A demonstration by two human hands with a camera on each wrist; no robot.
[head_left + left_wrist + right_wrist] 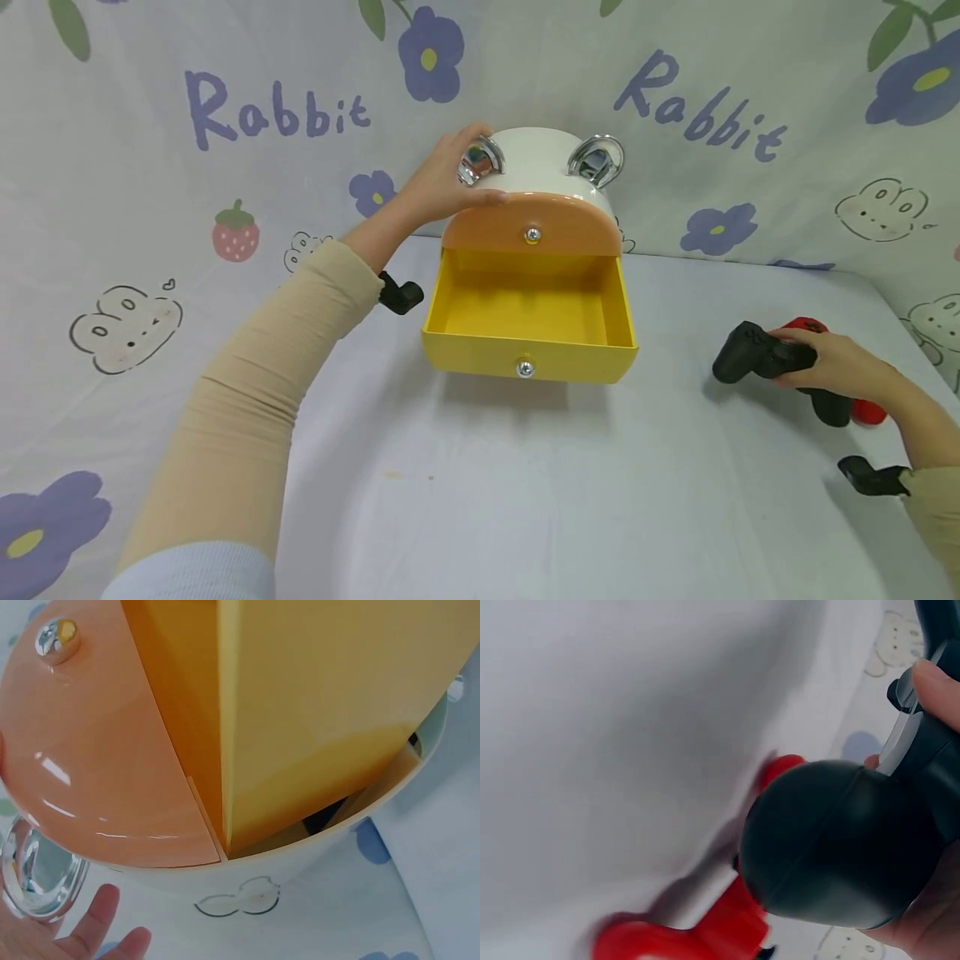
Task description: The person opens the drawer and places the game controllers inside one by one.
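Gamepad (741,353), black, was held at right side of white tablecloth (600,500), pinched across its middle between right hand's (843,367) thumb and fingers. Red gamepad (870,412) lay partly hidden behind it; couldn't tell whether two touched. Left hand (441,179) spread wide around chrome ear (483,161) at upper left of white drawer chest (536,148), thumb stretched along orange drawer's (480,229) top edge; couldn't tell how firmly it pressed. Below, yellow drawer (468,357) stood pulled out.
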